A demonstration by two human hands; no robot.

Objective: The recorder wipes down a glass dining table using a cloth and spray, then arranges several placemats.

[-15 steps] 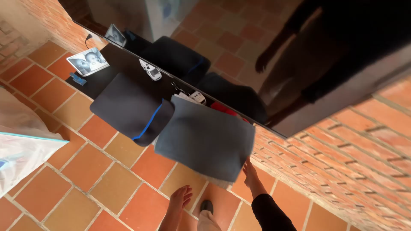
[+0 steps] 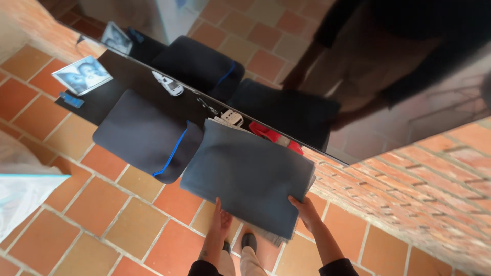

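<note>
Both of my hands hold a flat blue-grey folded cloth pad (image 2: 248, 174) level in front of me. My left hand (image 2: 221, 221) supports its near edge from below, fingers pointing up under it. On the near right corner, my right hand (image 2: 306, 209) grips with the thumb on top. The pad's far edge lies over the low black shelf (image 2: 135, 76), beside a dark navy cushion (image 2: 140, 134) with blue piping.
On the shelf lie a printed photo (image 2: 82, 74), a white toy car (image 2: 168, 84), another small white toy (image 2: 231, 118) and something red (image 2: 271, 135). A glossy dark panel (image 2: 307, 56) behind reflects the scene. Brick wall (image 2: 409, 179) at right, white plastic bag (image 2: 20, 191) at left, terracotta tiles (image 2: 97, 204) below.
My left hand has risen from near my foot to the pad's near edge. The pad has come lower and flatter, and my right hand has shifted along its corner.
</note>
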